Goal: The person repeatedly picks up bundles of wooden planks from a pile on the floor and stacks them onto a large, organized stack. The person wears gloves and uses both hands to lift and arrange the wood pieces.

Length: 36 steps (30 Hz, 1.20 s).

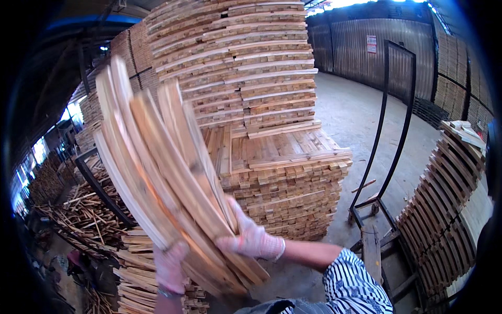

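A bundle of several long wooden slats [172, 183] slants up and to the left in front of me, its upper ends blurred by motion. My left hand [170, 264], in a pale pinkish work glove, grips the bundle's left side near its lower end. On the right side my right hand [251, 235], gloved the same way, clasps the slats with its fingers partly hidden. Beyond the slats stands a stack of neatly layered slats [287, 193], its flat top about level with the middle of the bundle.
A taller slat stack [246, 68] rises behind the low one. At right are a black metal frame cart [387, 125] and another leaning pile of boards [439, 209]. Loose slats [138, 277] lie below the bundle at left, with a heap of scrap sticks [94, 212] farther off.
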Each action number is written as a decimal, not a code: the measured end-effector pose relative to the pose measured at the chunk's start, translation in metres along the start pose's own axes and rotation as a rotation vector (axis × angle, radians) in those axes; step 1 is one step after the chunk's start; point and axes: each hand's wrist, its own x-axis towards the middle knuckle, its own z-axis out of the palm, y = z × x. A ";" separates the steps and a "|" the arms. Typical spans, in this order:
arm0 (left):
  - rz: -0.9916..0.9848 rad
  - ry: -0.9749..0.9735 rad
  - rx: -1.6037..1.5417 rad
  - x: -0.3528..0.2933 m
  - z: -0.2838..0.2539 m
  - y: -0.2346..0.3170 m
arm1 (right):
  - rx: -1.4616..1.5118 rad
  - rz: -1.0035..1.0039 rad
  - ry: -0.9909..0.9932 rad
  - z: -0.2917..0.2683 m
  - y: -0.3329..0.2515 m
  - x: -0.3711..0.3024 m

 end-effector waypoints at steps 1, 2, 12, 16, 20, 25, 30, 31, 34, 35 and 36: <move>0.054 -0.033 0.091 0.030 -0.002 0.009 | -0.027 -0.041 0.033 -0.005 -0.002 0.027; 0.101 -0.080 0.057 0.064 0.003 0.020 | -0.048 -0.028 0.072 -0.011 -0.003 0.054; 0.473 -0.516 -0.129 0.382 0.057 0.126 | 0.082 -0.296 0.247 -0.056 0.026 0.363; 0.409 -0.537 -0.051 0.486 0.033 0.088 | -0.089 -0.177 0.186 -0.087 0.101 0.434; 0.360 -0.623 -0.018 0.545 0.033 0.012 | -0.212 -0.324 0.271 -0.098 0.162 0.448; 0.443 -0.574 -0.100 0.578 0.047 -0.020 | -0.096 -0.311 0.205 -0.103 0.197 0.475; 0.281 -0.499 -0.023 0.615 0.075 -0.021 | 0.015 -0.015 0.335 -0.121 0.207 0.510; 0.272 -0.491 -0.028 0.624 0.081 -0.021 | 0.068 -0.059 0.315 -0.120 0.196 0.509; 0.088 -0.575 -0.084 0.619 0.088 -0.016 | 0.032 0.054 0.297 -0.128 0.160 0.489; 0.132 -0.512 -0.043 0.607 0.085 -0.014 | -0.144 0.071 0.254 -0.136 0.158 0.491; 0.065 -0.520 -0.048 0.597 0.088 -0.013 | -0.214 0.103 0.220 -0.147 0.159 0.483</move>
